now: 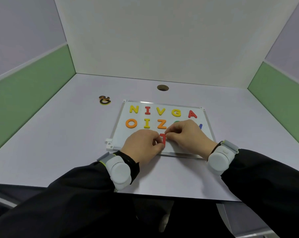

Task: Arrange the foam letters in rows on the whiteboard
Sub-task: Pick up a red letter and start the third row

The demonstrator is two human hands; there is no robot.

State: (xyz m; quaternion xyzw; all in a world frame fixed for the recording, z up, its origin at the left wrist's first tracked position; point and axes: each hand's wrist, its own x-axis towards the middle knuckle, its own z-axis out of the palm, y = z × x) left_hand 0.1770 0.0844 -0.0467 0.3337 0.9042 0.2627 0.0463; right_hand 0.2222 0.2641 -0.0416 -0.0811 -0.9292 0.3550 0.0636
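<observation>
I see a pale lilac tabletop [59, 134] enclosed by white and green partition walls [153, 40], with a round cable hole [162, 87] near its far edge. On the tabletop lies a white rectangular whiteboard with a silver frame [121, 117], its long side facing me.

I see both forearms in black sleeves [76, 194], each wrist carrying a grey-white strapped sensor unit [119, 170]. The left hand [141, 146] and the right hand [188, 134] meet over the near half of the whiteboard. Both pinch a red foam letter [163, 140]: left thumb and fingers curled on its left side, right fingertips clamped on its upper right end. I cannot tell which letter it is, nor whether it touches the board.

The far row on the board reads, left to right: yellow foam N [134, 109], red foam I [147, 110], yellow foam V [160, 111], yellow foam G [176, 112], red foam A [192, 114]. The second row reads: orange foam O [131, 123], yellow foam I [147, 123], orange foam Z [161, 124]. Beyond these, a green foam piece [177, 121] and a blue foam piece [200, 126] are mostly hidden by the right hand.

Off the board, to its far left, a small stack of orange-and-black foam letters [105, 100] rests on the tabletop.
</observation>
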